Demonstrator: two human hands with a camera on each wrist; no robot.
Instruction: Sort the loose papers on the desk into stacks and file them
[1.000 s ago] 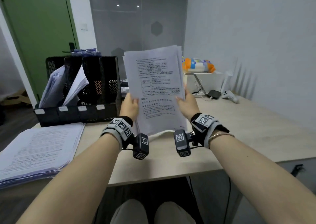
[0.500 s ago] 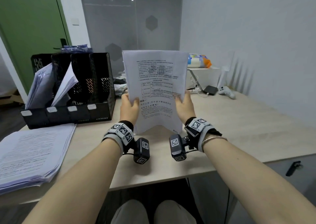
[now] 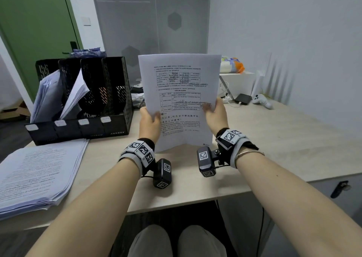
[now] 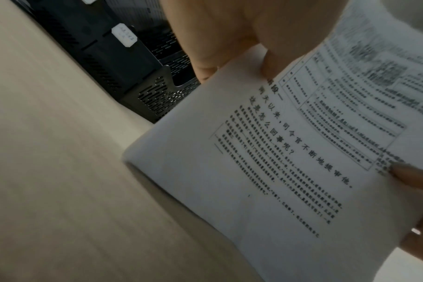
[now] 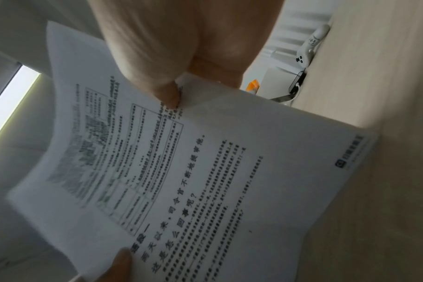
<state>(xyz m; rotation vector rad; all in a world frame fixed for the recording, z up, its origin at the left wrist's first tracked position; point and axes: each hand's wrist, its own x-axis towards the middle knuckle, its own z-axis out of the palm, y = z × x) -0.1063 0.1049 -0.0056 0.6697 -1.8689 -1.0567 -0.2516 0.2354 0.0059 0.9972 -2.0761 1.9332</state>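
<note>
I hold a bundle of printed white papers (image 3: 180,92) upright above the desk (image 3: 274,139), bottom edge on or just over the wood. My left hand (image 3: 149,120) grips its left edge, thumb on the front page. My right hand (image 3: 215,112) grips the right edge the same way. In the left wrist view the papers (image 4: 290,162) fill the right side, the left hand (image 4: 229,38) pinching their edge. The right wrist view shows the papers (image 5: 193,181) under my right hand (image 5: 176,57). A black file rack (image 3: 82,100) stands at back left with papers in its two left slots.
A thick stack of loose papers (image 3: 37,172) lies at the desk's left front corner. At back right sit a white box (image 3: 237,82), a black device (image 3: 242,98) with cable, and a white controller (image 3: 261,100). A wall runs along the right side.
The fanned sheets have been squared into one even bundle, held lower and more upright between both hands. My view has shifted slightly to the right.
</note>
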